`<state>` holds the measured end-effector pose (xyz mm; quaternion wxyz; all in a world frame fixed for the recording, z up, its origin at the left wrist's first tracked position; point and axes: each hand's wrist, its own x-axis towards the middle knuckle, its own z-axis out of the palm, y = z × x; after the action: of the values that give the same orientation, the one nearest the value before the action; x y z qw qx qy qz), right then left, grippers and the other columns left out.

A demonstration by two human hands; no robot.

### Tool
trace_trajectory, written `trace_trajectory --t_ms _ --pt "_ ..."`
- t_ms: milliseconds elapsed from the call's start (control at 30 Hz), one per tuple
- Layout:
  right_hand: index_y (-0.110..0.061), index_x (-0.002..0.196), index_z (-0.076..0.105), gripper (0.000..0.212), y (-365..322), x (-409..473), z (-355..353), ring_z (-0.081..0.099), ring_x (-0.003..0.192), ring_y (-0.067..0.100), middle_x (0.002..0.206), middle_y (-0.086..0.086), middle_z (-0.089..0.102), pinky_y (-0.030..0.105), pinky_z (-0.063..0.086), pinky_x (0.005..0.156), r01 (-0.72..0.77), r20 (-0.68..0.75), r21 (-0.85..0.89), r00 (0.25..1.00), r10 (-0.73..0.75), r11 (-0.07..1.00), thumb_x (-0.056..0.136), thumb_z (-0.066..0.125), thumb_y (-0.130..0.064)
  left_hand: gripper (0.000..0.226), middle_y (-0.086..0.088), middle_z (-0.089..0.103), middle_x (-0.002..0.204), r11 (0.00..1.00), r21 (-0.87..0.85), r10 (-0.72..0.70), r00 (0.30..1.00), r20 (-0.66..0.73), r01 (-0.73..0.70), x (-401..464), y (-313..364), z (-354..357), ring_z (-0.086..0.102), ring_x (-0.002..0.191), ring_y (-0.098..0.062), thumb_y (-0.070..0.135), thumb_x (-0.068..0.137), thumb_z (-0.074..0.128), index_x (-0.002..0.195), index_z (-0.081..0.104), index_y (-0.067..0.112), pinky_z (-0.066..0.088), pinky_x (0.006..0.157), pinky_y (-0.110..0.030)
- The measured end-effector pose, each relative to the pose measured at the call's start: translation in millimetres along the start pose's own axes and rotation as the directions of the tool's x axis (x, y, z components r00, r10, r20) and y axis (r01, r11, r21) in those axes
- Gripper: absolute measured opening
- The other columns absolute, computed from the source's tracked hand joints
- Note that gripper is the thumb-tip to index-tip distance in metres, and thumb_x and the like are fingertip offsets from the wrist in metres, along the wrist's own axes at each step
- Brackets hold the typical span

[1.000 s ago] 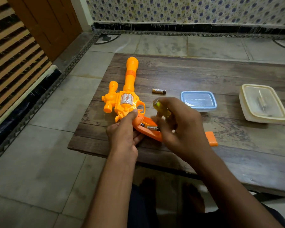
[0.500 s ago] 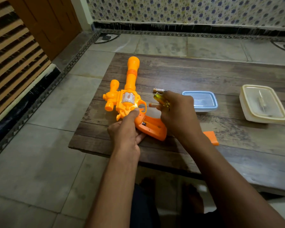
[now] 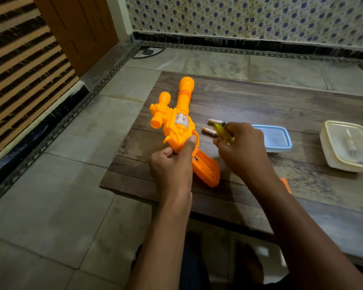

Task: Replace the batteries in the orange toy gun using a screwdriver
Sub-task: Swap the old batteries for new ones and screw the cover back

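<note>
The orange toy gun (image 3: 179,122) lies on the low wooden table (image 3: 270,105), barrel pointing away, its grip with the open battery compartment (image 3: 205,166) pointing toward me. My left hand (image 3: 172,166) grips the gun at the trigger area, thumb on the body. My right hand (image 3: 242,149) holds the yellow-green screwdriver handle (image 3: 222,131) in its curled fingers, just right of the gun. Two batteries (image 3: 216,122) (image 3: 209,131) lie side by side on the table beside the screwdriver. The orange battery cover (image 3: 286,185) peeks out behind my right forearm.
A small blue-rimmed plastic container (image 3: 275,138) sits right of my right hand. A cream lidded box (image 3: 349,146) stands near the table's right side. Tiled floor (image 3: 61,195) surrounds the table; a wooden door (image 3: 78,28) and patterned wall lie beyond.
My right hand lifted a battery out of the gun's grip, carried it away from me and laid it beside the first battery. The gun tilted slightly in my left hand.
</note>
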<state>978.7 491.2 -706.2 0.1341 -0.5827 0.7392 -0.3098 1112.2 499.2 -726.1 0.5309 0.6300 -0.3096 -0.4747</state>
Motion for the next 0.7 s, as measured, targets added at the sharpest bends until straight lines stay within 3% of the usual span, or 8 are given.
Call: trace_trajectory --t_ms 167,300,433,500,633,667,700 --pt "-0.011 0.108 0.073 0.016 8 -25 -4 0.062 0.087 0.027 0.095 0.009 0.069 0.034 0.044 0.073 -0.008 -0.009 0.155 1.000 0.009 0.988 0.094 0.068 -0.017 0.025 0.010 0.069 0.055 0.980 0.012 0.198 0.980 -0.005 -0.198 -9 2 2 0.057 0.051 0.003 0.026 0.083 0.086 0.065 0.075 0.012 0.048 0.058 -0.025" --pt "-0.011 0.115 0.072 0.020 13 -25 0 0.064 0.092 0.028 0.102 0.010 0.068 0.039 0.051 0.081 0.018 -0.026 0.210 1.000 -0.013 0.977 0.096 0.069 -0.017 0.024 0.006 0.073 0.060 0.966 0.032 0.255 0.967 0.009 -0.255 -10 2 3 0.063 0.055 0.000 0.025 0.084 0.085 0.067 0.074 0.012 0.055 0.061 -0.029" --pt "-0.008 0.109 0.072 0.015 19 -20 7 0.069 0.085 0.034 0.097 0.013 0.067 0.055 0.057 0.079 0.052 -0.051 0.248 0.998 -0.041 0.967 0.095 0.070 -0.015 0.039 0.011 0.059 0.049 0.987 -0.012 0.159 0.987 -0.016 -0.159 -4 -1 3 0.055 0.053 -0.008 0.029 0.084 0.085 0.049 0.066 0.024 0.052 0.059 -0.036" --pt "-0.007 0.110 0.073 0.017 16 -13 7 0.070 0.088 0.034 0.099 0.014 0.066 0.051 0.058 0.081 0.123 -0.075 0.244 0.991 -0.108 0.962 0.094 0.070 -0.006 0.040 0.012 0.054 0.049 0.992 -0.054 0.112 0.992 -0.056 -0.115 0 -1 1 0.051 0.056 -0.011 0.031 0.082 0.086 0.047 0.067 0.025 0.050 0.060 -0.038" --pt "-0.004 0.104 0.080 0.036 -5 10 4 0.067 0.081 0.020 0.096 0.014 0.068 0.011 0.053 0.074 0.332 -0.112 0.193 0.942 -0.315 0.923 0.077 0.073 0.019 0.033 0.010 0.063 0.053 0.992 -0.096 0.065 0.990 -0.122 -0.077 4 2 -4 0.060 0.059 -0.012 0.031 0.081 0.086 0.052 0.073 0.026 0.060 0.065 -0.046" --pt "-0.004 0.103 0.081 0.039 -10 19 6 0.067 0.079 0.020 0.096 0.013 0.070 0.013 0.056 0.076 0.367 -0.083 0.167 0.930 -0.358 0.915 0.075 0.072 0.021 0.029 0.009 0.066 0.055 0.993 -0.096 0.058 0.990 -0.132 -0.071 5 4 -6 0.064 0.062 -0.013 0.032 0.081 0.086 0.054 0.075 0.027 0.062 0.069 -0.049" --pt "-0.006 0.102 0.081 0.041 -15 29 10 0.069 0.080 0.023 0.096 0.013 0.071 0.027 0.061 0.079 0.405 -0.035 0.129 0.914 -0.404 0.905 0.074 0.069 0.022 0.028 0.009 0.068 0.056 0.993 -0.095 0.051 0.989 -0.141 -0.065 5 5 -7 0.066 0.063 -0.014 0.032 0.081 0.086 0.055 0.075 0.028 0.063 0.073 -0.051"
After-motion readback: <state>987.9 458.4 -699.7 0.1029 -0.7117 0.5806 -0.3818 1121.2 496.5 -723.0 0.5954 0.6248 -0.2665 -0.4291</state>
